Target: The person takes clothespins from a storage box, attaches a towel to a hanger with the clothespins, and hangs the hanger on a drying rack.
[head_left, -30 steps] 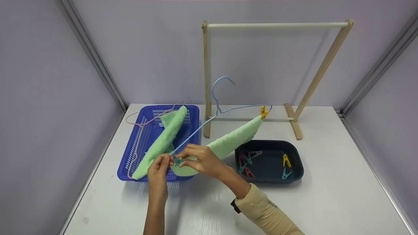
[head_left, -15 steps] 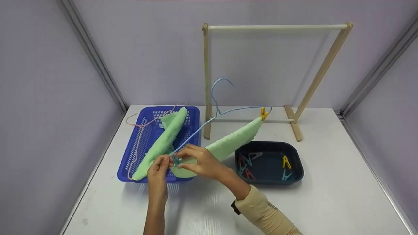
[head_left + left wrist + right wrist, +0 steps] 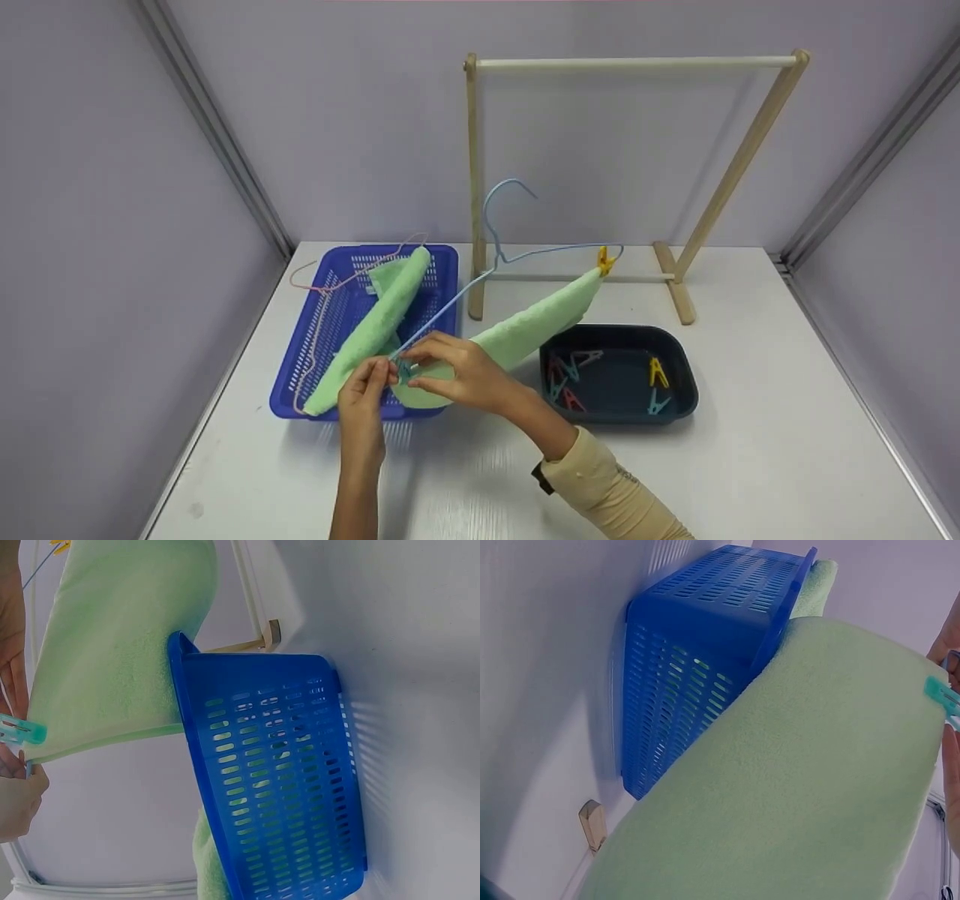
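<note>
White table (image 3: 750, 390), poses barely changed: left hand (image 3: 365, 386) pinches blue wire hanger (image 3: 500, 257), right hand (image 3: 466, 372) teal plastic clothespin (image 3: 25, 730); clipping seems unfinished.

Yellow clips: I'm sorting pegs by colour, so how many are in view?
2: one yellow clip at the far corner of the green towel beside the right hand; a second yellow clip in the dark tray. Others may be hidden.

beige right sleeve (image 3: 606, 481), black wrist piece (image 3: 543, 478)
</note>
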The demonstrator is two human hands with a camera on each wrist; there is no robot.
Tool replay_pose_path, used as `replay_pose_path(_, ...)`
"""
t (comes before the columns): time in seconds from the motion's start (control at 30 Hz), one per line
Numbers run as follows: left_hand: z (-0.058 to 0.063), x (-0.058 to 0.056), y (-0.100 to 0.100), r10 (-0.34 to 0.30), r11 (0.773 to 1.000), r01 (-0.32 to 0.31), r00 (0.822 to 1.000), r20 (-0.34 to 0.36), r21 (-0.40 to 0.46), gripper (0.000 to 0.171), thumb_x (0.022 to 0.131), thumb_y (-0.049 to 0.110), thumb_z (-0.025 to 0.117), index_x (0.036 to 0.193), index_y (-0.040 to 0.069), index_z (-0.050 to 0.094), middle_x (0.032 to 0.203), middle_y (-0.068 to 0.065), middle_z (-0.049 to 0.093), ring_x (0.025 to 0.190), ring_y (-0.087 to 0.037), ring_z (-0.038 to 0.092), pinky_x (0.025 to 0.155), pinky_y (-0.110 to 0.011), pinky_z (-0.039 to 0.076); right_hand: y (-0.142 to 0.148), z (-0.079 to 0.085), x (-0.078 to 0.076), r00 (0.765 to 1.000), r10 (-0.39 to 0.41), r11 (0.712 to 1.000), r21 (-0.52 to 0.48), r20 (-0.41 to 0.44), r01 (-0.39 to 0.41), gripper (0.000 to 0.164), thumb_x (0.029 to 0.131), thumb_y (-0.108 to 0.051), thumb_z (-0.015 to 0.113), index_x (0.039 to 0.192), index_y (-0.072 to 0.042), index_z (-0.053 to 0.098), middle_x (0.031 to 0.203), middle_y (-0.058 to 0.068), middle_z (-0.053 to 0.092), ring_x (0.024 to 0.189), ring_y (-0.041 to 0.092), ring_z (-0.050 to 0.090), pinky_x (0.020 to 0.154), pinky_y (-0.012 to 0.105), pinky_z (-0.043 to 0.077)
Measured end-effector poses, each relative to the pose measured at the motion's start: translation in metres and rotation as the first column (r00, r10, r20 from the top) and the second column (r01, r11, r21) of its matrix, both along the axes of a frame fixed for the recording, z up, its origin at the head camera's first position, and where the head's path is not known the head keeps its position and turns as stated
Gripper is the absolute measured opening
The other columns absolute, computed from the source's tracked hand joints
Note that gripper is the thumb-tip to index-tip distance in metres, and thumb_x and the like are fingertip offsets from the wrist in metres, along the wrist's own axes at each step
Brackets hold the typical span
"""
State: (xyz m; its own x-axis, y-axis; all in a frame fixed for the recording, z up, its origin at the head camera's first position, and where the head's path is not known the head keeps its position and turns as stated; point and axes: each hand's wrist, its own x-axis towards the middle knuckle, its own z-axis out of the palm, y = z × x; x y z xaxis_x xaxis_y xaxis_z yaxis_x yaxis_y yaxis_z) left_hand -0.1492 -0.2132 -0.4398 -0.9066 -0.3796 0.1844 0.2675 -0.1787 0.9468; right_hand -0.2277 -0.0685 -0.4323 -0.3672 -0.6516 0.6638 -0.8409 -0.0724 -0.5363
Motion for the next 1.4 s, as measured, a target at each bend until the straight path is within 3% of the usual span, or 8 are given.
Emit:
replay_pose_path(0.2, 0.000, 0.000, 0.000, 0.006, 1.000, -0.006, 1.000, 0.002, 0.005, 0.020, 0.097, 0.007, 0.046, 0.084, -0.006, 0.053, 0.076, -0.005, 0.050, 0.076, -0.016, 0.048, 0.072, -0.029, 0.040, 0.003, 0.017, 0.011, 1.000, 0.013, 1.000, -0.022, 0.016, -0.012, 0.029, 0.077, 0.004, 0.070, 0.103, 0.010, 0.059, 0.097, 0.021, 0.058, 0.087, 0.030, 0.061, 0.074, 0.031, 0.051)
replay_pose_path(0.33, 0.000, 0.000, 0.000, 0.005, 1.000, -0.005, 1.000, 0.000, 0.004, 0.020, 0.097, 0.007, 0.046, 0.084, -0.007, 0.054, 0.077, -0.006, 0.051, 0.076, -0.016, 0.049, 0.072, -0.028, 0.040, 0.006, 0.028, 0.017, 1.000, 0.011, 0.999, -0.033, 0.009, -0.010, 0.027, 0.076, 0.007, 0.069, 0.101, 0.011, 0.059, 0.096, 0.021, 0.058, 0.087, 0.029, 0.061, 0.075, 0.030, 0.051)
replay_pose_path(0.5, 0.000, 0.000, 0.000, -0.001, 1.000, 0.001, 1.000, -0.004, 0.006, 0.020, 0.097, 0.006, 0.045, 0.086, -0.009, 0.054, 0.079, -0.007, 0.051, 0.077, -0.016, 0.049, 0.074, -0.026, 0.040, 0.007, 0.028, 0.016, 1.000, -0.013, 0.999, -0.031, -0.019, 0.013, 0.026, 0.077, 0.006, 0.069, 0.100, 0.010, 0.059, 0.096, 0.017, 0.059, 0.089, 0.024, 0.061, 0.076, 0.027, 0.050)
replay_pose_path(0.87, -0.001, 0.000, 0.000, -0.001, 1.000, 0.001, 1.000, 0.004, 0.013, 0.020, 0.097, 0.007, 0.046, 0.086, -0.006, 0.054, 0.079, -0.007, 0.051, 0.077, -0.017, 0.049, 0.074, -0.027, 0.041, 0.011, 0.031, 0.017, 0.999, -0.044, 0.998, -0.047, 0.020, 0.045, 0.020, 0.079, 0.010, 0.065, 0.099, 0.009, 0.061, 0.094, 0.018, 0.059, 0.087, 0.024, 0.061, 0.075, 0.030, 0.051)
replay_pose_path(1.4, 0.000, 0.001, 0.000, 0.009, 1.000, -0.009, 1.000, 0.014, 0.011, 0.019, 0.097, 0.007, 0.046, 0.085, -0.006, 0.054, 0.078, -0.006, 0.051, 0.077, -0.016, 0.049, 0.073, -0.027, 0.040, 0.019, 0.032, 0.013, 0.999, -0.054, 0.996, -0.069, 0.008, 0.054, 0.019, 0.078, 0.013, 0.064, 0.097, 0.009, 0.061, 0.090, 0.019, 0.061, 0.082, 0.031, 0.061, 0.072, 0.035, 0.052)
